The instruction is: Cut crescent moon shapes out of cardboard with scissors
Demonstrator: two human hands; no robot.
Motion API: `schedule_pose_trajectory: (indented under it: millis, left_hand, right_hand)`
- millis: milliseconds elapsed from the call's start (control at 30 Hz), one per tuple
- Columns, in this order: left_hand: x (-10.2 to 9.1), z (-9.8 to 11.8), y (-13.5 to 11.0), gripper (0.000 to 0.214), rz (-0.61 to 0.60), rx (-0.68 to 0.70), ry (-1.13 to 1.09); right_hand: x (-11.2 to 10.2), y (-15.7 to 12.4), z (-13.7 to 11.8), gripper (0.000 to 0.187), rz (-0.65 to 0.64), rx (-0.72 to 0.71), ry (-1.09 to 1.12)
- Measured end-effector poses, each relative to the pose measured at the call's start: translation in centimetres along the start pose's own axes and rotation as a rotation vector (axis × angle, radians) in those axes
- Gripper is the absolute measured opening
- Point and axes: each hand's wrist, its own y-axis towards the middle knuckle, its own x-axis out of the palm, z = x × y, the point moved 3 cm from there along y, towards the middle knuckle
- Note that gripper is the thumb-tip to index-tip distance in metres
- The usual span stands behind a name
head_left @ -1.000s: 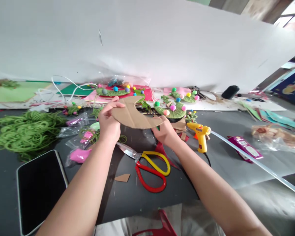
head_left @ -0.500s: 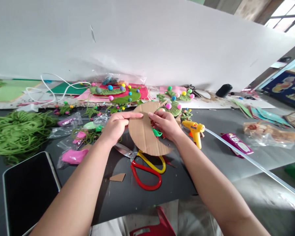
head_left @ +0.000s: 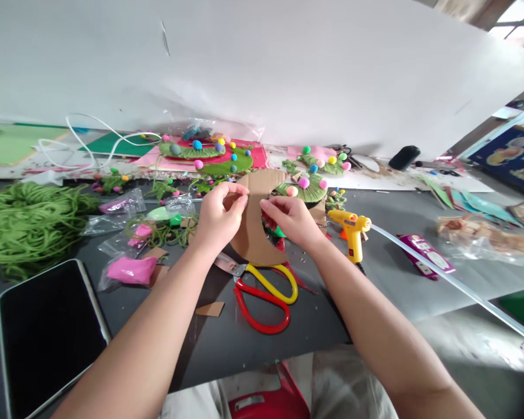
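Observation:
A crescent-shaped piece of cardboard is held up between my two hands, over the dark table. My left hand pinches its left edge between thumb and fingers. At the inner curve, my right hand grips the other edge with thumb and forefinger; its remaining fingers curl behind and are partly hidden. Just below the cardboard lie scissors with one red and one yellow handle, their blades pointing left. A small cardboard scrap rests beside them.
Green yarn is heaped at left above a tablet. Pink clay in a bag lies near my left arm. A yellow glue gun with a long glue stick stands at right. Pom-pom-covered green leaf shapes sit behind my hands.
The crescent has turned in my hands, its lower tip swinging left and its face darkening. My left forefinger, stretched across the cardboard before, is now bent into a pinch at the edge.

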Motion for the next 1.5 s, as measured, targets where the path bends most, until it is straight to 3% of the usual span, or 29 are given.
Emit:
schedule_pose_trajectory:
  millis: [200, 333, 533, 600, 733, 900, 1333, 1500]
  left_hand:
    - [0.2, 0.5, 0.0, 0.008, 0.012, -0.028, -0.012]
    - [0.3, -0.3, 0.2, 0.010, 0.025, -0.084, -0.128]
    - [0.3, -1.7, 0.3, 0.015, 0.084, -0.185, -0.275]
    - [0.4, -1.4, 0.2, 0.015, 0.079, -0.184, -0.298]
    - [0.5, -0.9, 0.1, 0.014, 0.078, -0.177, -0.310]
    - [0.5, -1.0, 0.1, 0.012, 0.087, -0.153, -0.261]
    - [0.8, 0.6, -0.5, 0.010, 0.030, -0.094, -0.127]
    - [0.8, 0.8, -0.7, 0.009, 0.039, -0.107, -0.157]
  right_hand:
    - [-0.1, 0.1, 0.2, 0.034, -0.001, -0.117, -0.123]
    - [-0.6, 0.4, 0.5, 0.033, 0.019, -0.144, -0.087]
    - [-2.6, 1.0, 1.4, 0.044, 0.273, -0.112, 0.019]
    - [-2.6, 1.1, 1.6, 0.042, 0.255, -0.140, -0.055]
    - [-1.7, 1.1, 1.3, 0.021, 0.164, -0.206, -0.110]
    - [-1.2, 0.5, 0.9, 0.031, 0.110, -0.089, -0.011]
    - [-0.9, 0.3, 0.7, 0.018, 0.167, -0.052, 0.042]
    - [-0.9, 0.3, 0.5, 0.012, 0.247, -0.067, -0.184]
